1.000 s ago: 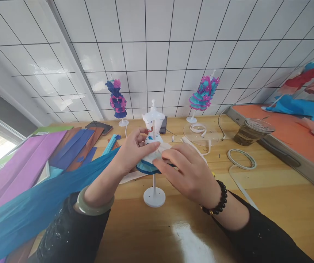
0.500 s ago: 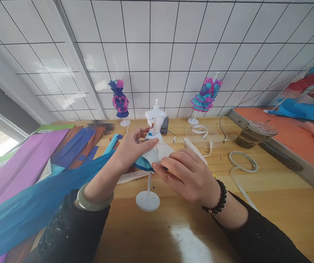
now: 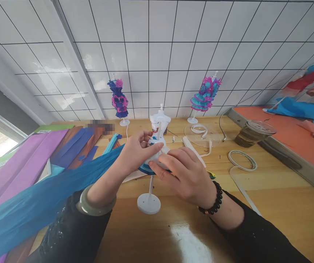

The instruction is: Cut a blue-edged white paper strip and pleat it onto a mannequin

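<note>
A small white mannequin [image 3: 159, 122] stands on a thin rod and round base [image 3: 148, 203] on the wooden table [image 3: 269, 204], leaning a little to the right. A blue ruffle [image 3: 146, 169] rings its skirt. My left hand [image 3: 135, 153] pinches the skirt from the left, with a long blue crepe paper strip [image 3: 44, 204] running from it over my left arm. My right hand [image 3: 186, 173] grips the skirt from the right, fingers curled over it.
Two finished paper-dress mannequins [image 3: 118, 98] [image 3: 205, 95] stand by the tiled wall. Purple, blue and brown paper sheets [image 3: 36, 153] lie at left. Tape rolls [image 3: 241, 160], a clear round lid [image 3: 200, 131], a cup of dark liquid [image 3: 254, 133] and an orange board [image 3: 283, 135] sit at right.
The mannequin has shifted slightly right and tilted, its base moving with it. Both hands stayed on the skirt, the right fingers moving up over it.
</note>
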`<state>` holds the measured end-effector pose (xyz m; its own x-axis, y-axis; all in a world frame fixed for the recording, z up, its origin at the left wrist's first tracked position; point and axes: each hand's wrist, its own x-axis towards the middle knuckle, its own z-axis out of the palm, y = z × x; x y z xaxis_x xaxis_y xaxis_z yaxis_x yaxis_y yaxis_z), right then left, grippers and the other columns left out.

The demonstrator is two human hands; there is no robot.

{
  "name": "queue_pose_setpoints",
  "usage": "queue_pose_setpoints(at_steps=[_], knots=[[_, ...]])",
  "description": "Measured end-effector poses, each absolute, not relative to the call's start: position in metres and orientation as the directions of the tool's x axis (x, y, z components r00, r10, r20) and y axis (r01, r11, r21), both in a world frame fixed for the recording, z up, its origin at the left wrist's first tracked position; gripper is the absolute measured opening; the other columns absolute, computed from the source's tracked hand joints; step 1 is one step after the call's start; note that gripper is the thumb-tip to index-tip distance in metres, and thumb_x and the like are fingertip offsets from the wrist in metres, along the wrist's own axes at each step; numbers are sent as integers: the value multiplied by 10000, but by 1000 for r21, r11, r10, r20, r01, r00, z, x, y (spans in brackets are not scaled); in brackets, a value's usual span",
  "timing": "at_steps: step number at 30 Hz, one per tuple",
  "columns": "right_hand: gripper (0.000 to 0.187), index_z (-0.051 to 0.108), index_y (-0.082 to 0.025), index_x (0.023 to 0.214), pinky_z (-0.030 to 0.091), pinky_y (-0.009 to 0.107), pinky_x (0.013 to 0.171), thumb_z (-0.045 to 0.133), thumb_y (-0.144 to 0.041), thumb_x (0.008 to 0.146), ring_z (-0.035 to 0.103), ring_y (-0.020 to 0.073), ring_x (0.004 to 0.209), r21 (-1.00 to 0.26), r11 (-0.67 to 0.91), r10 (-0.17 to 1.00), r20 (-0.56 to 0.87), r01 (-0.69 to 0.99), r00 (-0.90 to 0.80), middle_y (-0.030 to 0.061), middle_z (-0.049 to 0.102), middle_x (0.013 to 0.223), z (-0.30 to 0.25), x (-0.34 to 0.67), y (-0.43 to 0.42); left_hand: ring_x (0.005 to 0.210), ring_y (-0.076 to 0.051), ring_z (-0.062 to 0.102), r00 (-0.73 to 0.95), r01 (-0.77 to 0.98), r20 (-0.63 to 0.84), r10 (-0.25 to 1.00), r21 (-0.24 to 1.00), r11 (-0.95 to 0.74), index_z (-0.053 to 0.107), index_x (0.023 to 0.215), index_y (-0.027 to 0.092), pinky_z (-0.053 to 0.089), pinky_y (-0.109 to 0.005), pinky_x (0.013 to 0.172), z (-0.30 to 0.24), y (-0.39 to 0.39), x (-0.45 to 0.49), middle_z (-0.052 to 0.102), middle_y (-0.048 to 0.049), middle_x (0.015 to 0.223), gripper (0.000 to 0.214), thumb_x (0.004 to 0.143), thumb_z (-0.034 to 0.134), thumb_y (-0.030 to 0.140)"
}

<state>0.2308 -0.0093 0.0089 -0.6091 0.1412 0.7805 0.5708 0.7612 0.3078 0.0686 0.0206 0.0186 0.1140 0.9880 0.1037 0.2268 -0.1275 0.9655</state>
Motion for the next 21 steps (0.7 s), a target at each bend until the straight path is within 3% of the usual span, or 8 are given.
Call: queue_pose_setpoints(at_steps=[6, 11, 13, 16, 19, 21], knots=[[170, 584, -197, 693, 421, 331, 613, 588, -71, 807, 509, 154, 706, 271, 814, 148, 758, 514, -635, 6, 611, 713, 5, 229, -9, 790, -163, 569, 94, 234, 92, 991, 966, -112, 558, 1062, 151, 455, -296, 686, 18, 20, 68, 607, -38, 890, 474, 686, 704, 402], [98, 622, -179, 908, 446, 348, 650, 614, -169, 811, 542, 182, 760, 181, 862, 177, 768, 474, -615, 41, 645, 815, 10, 235, -10, 810, -175, 584, 134, 202, 116, 984, 969, -142, 586, 1083, 158, 466, -305, 706, 18, 22, 63, 633, -46, 904, 476, 692, 702, 404], [190, 605, -175, 1010, 458, 372, 705, 598, -230, 828, 562, 203, 833, 24, 878, 265, 807, 478, -527, 72, 646, 903, 14, 241, -8, 814, -184, 597, 160, 181, 108, 981, 974, -137, 595, 1112, 164, 473, -309, 708, 18, 22, 61, 648, -55, 914, 490, 699, 700, 406], [194, 584, -192, 1045, 458, 383, 788, 529, -273, 877, 573, 207, 936, -386, 760, 585, 758, 523, -290, 87, 634, 1009, 17, 251, 0, 751, -186, 609, 191, 165, 76, 979, 980, -108, 611, 1130, 190, 476, -304, 652, 21, 21, 58, 666, -50, 864, 493, 702, 701, 416], [246, 572, -195, 1030, 477, 348, 766, 492, -385, 896, 589, 194, 930, -773, 479, 878, 424, 416, -221, 79, 637, 1030, 19, 258, 10, 669, -166, 598, 236, 142, 54, 970, 986, -90, 614, 1149, 221, 455, -280, 580, 23, 20, 56, 667, -31, 795, 483, 715, 694, 418], [293, 568, -189, 1004, 484, 320, 740, 497, -444, 881, 592, 177, 890, -898, 323, 921, 225, 300, -317, 70, 638, 995, 20, 260, 14, 627, -149, 578, 261, 134, 55, 964, 987, -92, 614, 1158, 228, 432, -260, 543, 23, 20, 56, 656, -17, 750, 480, 723, 689, 415]])
